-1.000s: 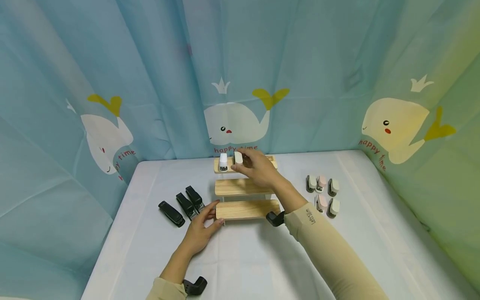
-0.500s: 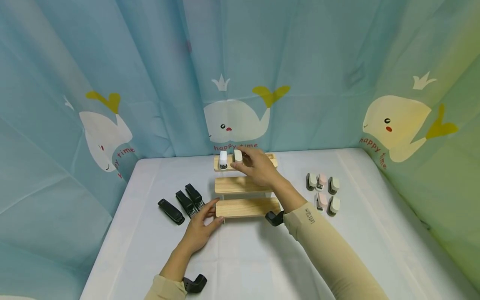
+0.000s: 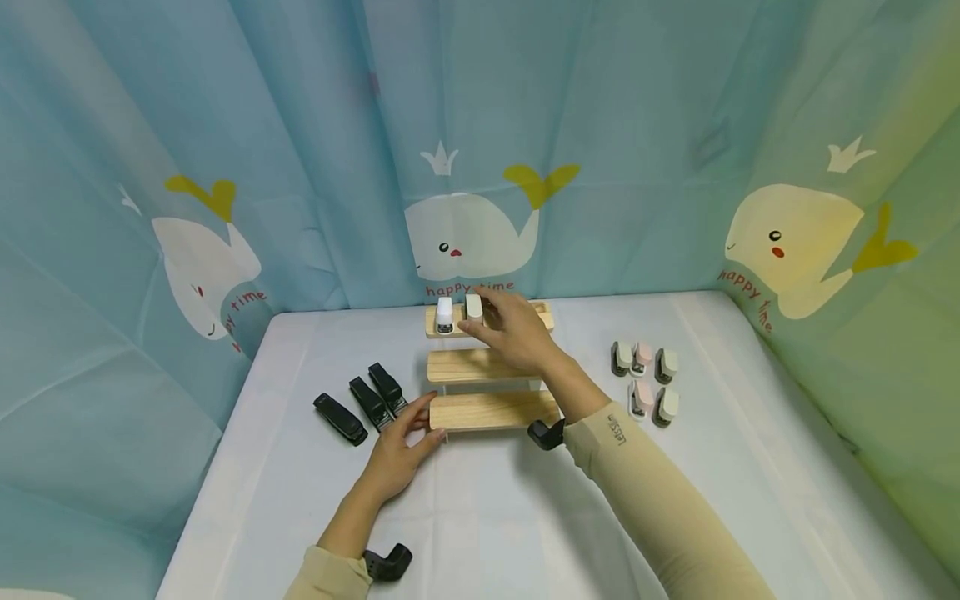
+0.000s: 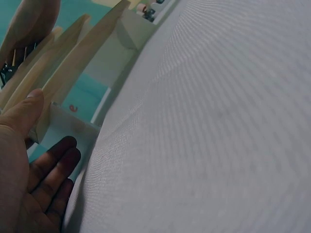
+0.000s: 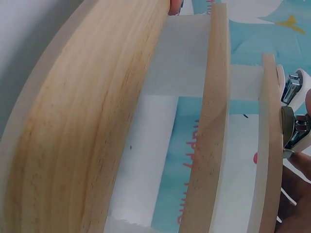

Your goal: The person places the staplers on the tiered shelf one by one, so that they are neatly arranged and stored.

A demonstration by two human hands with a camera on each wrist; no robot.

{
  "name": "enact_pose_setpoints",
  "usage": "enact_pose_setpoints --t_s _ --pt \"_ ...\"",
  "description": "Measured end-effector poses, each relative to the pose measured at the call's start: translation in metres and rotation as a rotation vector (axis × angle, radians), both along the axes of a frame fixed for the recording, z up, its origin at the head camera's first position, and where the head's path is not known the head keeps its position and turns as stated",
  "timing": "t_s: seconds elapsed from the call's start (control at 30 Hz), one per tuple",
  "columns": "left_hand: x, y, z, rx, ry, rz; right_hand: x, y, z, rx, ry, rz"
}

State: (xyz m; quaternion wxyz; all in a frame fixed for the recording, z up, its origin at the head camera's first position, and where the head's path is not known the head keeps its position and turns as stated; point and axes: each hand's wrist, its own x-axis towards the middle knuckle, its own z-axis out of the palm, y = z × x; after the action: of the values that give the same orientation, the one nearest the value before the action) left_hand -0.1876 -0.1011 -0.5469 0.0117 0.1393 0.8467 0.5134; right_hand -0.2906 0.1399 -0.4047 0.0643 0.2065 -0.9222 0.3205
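Note:
A tiered wooden stand (image 3: 495,410) with three shelves stands mid-table. My right hand (image 3: 517,332) pinches a pale green mini stapler (image 3: 473,307) at the top shelf (image 3: 538,317). To its left on that shelf stands a white mini stapler (image 3: 445,314). In the right wrist view, the held stapler's dark base (image 5: 288,124) is against the shelf's edge. My left hand (image 3: 393,458) grips the bottom shelf's left end between thumb and forefinger. The left wrist view shows the thumb (image 4: 30,112) on the shelf's edge and the other fingers loose below; the forefinger is mostly hidden.
Several black staplers (image 3: 371,402) lie left of the stand, close to my left hand. Several pale green and pink mini staplers (image 3: 642,398) stand in a group on the right. A blue whale-print curtain (image 3: 637,208) hangs behind the white table (image 3: 480,533).
The head view has tilted slightly, so the scene sits a little higher. Both hands keep their places on the stapler and the stand.

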Motion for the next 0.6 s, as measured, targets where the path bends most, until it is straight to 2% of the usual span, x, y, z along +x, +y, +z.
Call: enact_pose_setpoints --t_s 0.33,0.6 --pt "-0.0016 -0.0006 0.0001 0.000 -0.031 -0.002 -0.0001 -0.0007 0.0005 0.009 -0.019 -0.015" --pt "-0.0026 0.0000 0.0008 0.000 -0.015 0.001 -0.0001 0.0001 0.0006 0.009 -0.036 -0.037"
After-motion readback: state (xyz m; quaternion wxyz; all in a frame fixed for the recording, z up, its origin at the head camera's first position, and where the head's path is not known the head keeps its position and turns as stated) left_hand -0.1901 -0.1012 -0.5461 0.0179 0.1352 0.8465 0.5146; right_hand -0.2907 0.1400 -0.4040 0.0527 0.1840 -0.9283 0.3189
